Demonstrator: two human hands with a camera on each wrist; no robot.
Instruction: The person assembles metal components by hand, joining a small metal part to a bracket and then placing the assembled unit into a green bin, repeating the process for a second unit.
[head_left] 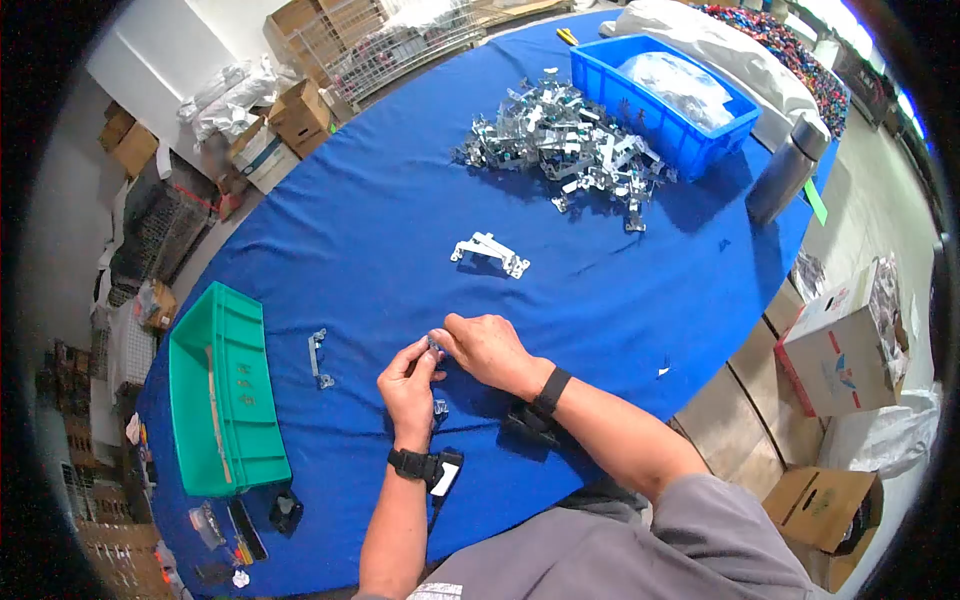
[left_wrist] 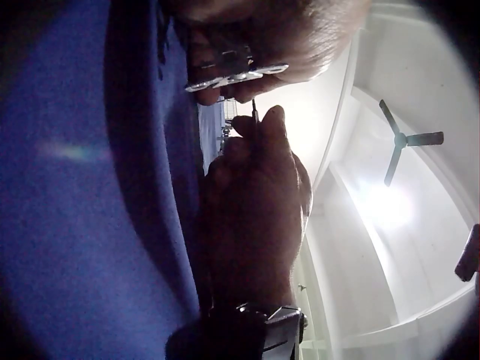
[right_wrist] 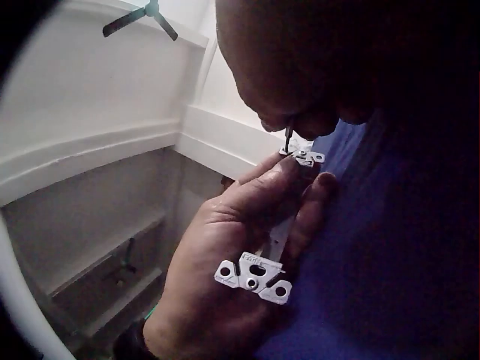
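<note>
— What do you have in hand right now?
— Your left hand (head_left: 407, 392) is curled around a long silver metal bracket with holed end plates (right_wrist: 264, 285), one plate jutting out near your wrist, the other past your fingertips; your right hand (head_left: 490, 352) is bent over that far end, thumb and fingers pinching a thin dark piece (right_wrist: 289, 135) at the plate, though you can't tell from here what it is or whether it sits in a hole

— How do you do this well?
— Keep the left grip firm near the worked end so the plate can't twist, hold the thin piece square to it, and ease off if it binds; your right fingers hide much of the contact, so tilt them for a better look

— And around you?
— To your left, a single silver bracket (head_left: 319, 358) lies on the blue cloth, just beside the green plastic bin (head_left: 262, 430); ahead, some overlapping pale metal brackets (head_left: 485, 245) lie nearer you than the big jumbled heap of metal brackets (head_left: 560, 140), which could snag when you draw one out; beyond are the blue plastic crate (head_left: 715, 150) holding a clear plastic bag (head_left: 680, 90), and, to the right, an upright steel bottle (head_left: 788, 172) your sleeve might knock on a long reach
</note>
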